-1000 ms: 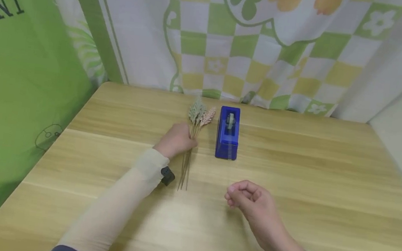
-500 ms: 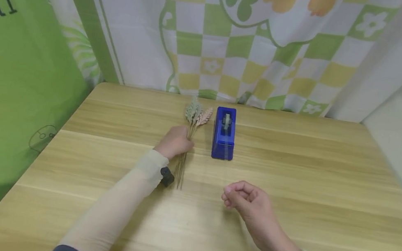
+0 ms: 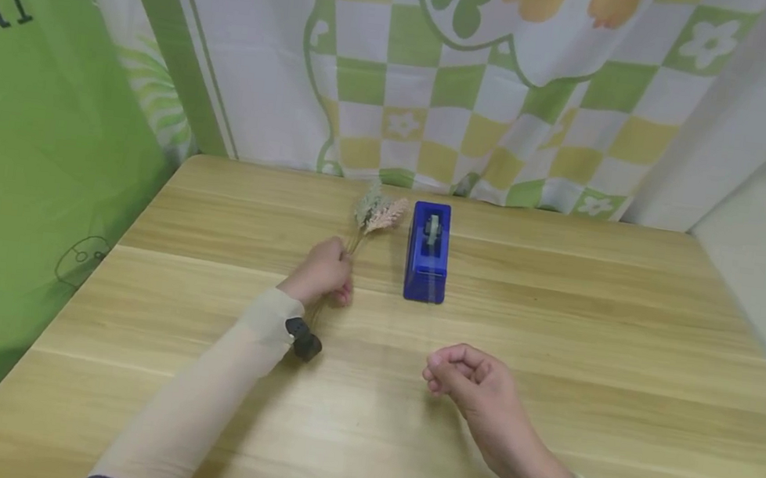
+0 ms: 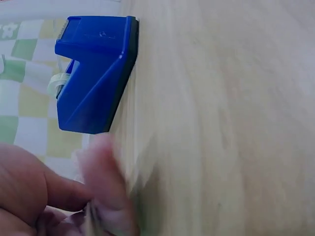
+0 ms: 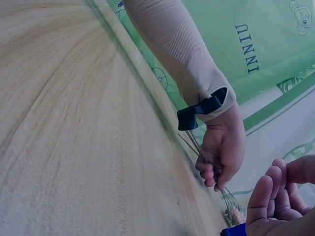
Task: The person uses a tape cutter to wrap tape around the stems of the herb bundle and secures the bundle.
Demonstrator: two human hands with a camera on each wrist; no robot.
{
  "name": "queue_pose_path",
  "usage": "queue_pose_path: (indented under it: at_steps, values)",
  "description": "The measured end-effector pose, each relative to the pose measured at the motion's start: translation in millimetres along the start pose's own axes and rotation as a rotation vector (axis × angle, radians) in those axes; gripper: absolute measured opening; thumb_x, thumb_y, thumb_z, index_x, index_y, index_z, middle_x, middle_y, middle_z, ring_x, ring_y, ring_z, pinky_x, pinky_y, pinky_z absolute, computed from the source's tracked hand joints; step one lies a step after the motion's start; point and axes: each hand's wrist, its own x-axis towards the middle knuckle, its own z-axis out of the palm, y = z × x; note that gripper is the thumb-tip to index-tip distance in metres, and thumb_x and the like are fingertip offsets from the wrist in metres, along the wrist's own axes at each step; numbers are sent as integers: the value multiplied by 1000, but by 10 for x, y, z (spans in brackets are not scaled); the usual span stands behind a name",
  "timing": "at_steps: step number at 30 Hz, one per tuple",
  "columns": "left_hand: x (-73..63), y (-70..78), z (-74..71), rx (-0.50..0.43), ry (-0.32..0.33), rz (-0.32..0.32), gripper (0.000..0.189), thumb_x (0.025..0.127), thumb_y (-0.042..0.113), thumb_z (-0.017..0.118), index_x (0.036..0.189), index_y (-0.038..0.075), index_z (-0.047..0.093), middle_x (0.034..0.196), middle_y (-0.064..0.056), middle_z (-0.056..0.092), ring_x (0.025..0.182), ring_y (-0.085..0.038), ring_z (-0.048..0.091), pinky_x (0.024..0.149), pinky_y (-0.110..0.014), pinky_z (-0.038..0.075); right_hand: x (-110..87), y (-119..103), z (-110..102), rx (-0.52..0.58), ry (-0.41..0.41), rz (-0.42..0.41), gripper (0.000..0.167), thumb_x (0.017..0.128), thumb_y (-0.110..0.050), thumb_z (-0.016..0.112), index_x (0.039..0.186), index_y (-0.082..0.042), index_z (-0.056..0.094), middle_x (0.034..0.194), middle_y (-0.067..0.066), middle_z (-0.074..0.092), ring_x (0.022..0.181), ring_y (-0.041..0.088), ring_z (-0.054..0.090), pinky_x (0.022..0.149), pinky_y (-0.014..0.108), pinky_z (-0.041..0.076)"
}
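Note:
My left hand (image 3: 321,270) grips the thin stems of several artificial sprigs, with green heads (image 3: 368,210) and a pink head (image 3: 387,216) pointing toward the back of the table. In the right wrist view, the stems (image 5: 194,141) show on both sides of that hand. Just right of the sprigs stands a blue tape dispenser (image 3: 415,270) holding a roll of clear tape (image 3: 433,230). Lower right, my right hand (image 3: 482,396) holds thumb and forefinger together, pinching the end of a faint clear strip that runs from the dispenser.
The wooden table (image 3: 592,334) reaches back to a green, yellow and white checked curtain (image 3: 457,90). Green fabric (image 3: 31,152) hangs along the left edge. A black wrist camera (image 3: 303,339) sits at my left cuff.
My left hand has turned and moved slightly left, tilting the sprigs so their stems slant down to the left and lie partly behind the wrist. My right hand stays in place.

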Motion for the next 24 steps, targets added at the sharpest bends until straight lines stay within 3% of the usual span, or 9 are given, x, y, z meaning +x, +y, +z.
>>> queue_pose_path:
  at_steps: [5,8,15,18,24]
  values:
    - [7,-72,-32,22,62,47,17,110,12,31,109,2,45,85,-6,52,61,-12,45,55,-23,40,-1,-7,0,-9,7,5,8,102,-10,64,102,-2,64,85,-8,73,82,7,66,84,24,59]
    - [-13,-72,-41,19,120,68,20,111,14,33,113,0,47,90,-7,49,65,-13,42,58,-25,38,-3,-4,3,-13,10,6,10,102,-10,64,103,0,64,85,-8,73,82,8,66,85,25,59]
    - [-88,-30,-64,12,209,118,34,113,18,34,123,-5,57,121,-23,64,97,-31,67,69,-24,48,-12,21,12,-6,6,5,9,102,-9,64,104,0,64,85,-8,72,82,8,66,83,24,59]
    - [-161,-6,-94,6,225,153,37,113,18,37,125,-6,62,114,-27,68,98,-38,71,63,-23,47,-12,29,18,1,3,-3,7,102,-8,63,102,-1,64,85,-7,72,82,8,66,83,24,59]
    - [-367,26,-202,2,233,210,36,112,17,43,126,-5,68,107,-26,71,99,-38,70,62,-22,45,1,16,14,0,-8,-19,5,102,-8,63,101,-3,64,85,-7,72,82,7,66,83,24,59]
